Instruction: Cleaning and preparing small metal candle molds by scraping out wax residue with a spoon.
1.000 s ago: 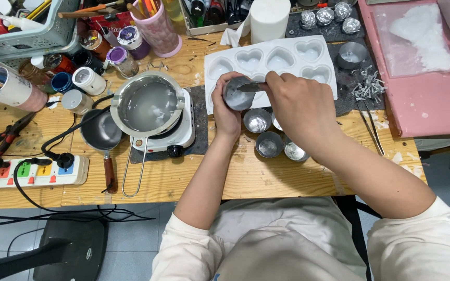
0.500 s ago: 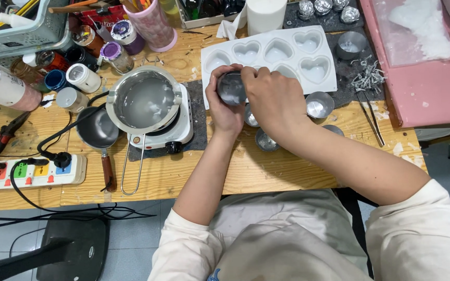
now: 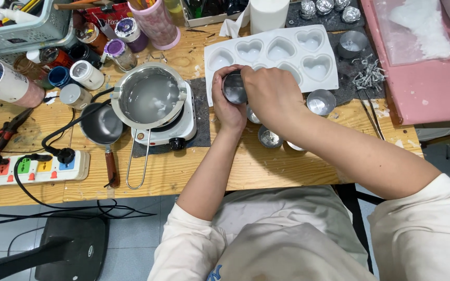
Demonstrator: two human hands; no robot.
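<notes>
My left hand grips a small round metal tin over the front edge of a white heart-shaped mould tray. My right hand is curled over the tin's right side with its fingers at the rim. What the right fingers pinch is hidden. Several more small metal tins sit on the wooden table around and under my hands.
A metal pot of clear liquid stands on a small white hot plate, a dark little pan beside it. Jars and cups crowd the back left. A power strip lies at left, a pink mat at right.
Both hands with the tin have shifted slightly back toward the mould tray. The right hand has closed further over the tin, and a tin to the right of it is now uncovered.
</notes>
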